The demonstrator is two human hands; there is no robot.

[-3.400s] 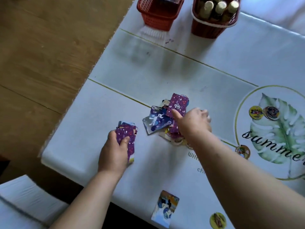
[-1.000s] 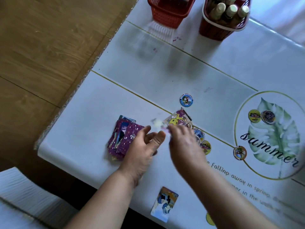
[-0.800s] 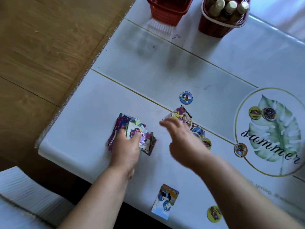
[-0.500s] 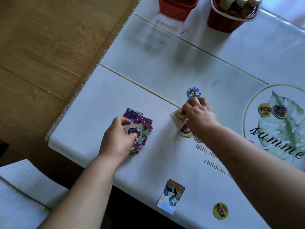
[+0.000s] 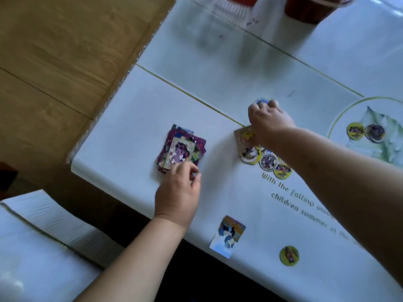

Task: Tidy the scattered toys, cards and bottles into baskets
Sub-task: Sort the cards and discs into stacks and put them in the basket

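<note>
A person's left hand (image 5: pixel 177 194) rests with fingers curled loosely at the near edge of a stack of purple-backed cards (image 5: pixel 181 148) lying on the white table (image 5: pixel 135 118); whether the fingertips grip a card cannot be told. The right hand (image 5: pixel 269 120) reaches farther out, its fingers closed around a blue round disc (image 5: pixel 261 102), with its heel over a yellow picture card (image 5: pixel 245 134). Just beside that wrist lies a cluster of round discs (image 5: pixel 265 159), touching and overlapping. A single card (image 5: pixel 227 236) lies face up near the table's front edge, with a lone yellow disc (image 5: pixel 289 255) to its right. Two more discs (image 5: pixel 365 131) sit on the printed leaf. Two red baskets (image 5: pixel 309 9) stand at the far edge, mostly cut off.
</note>
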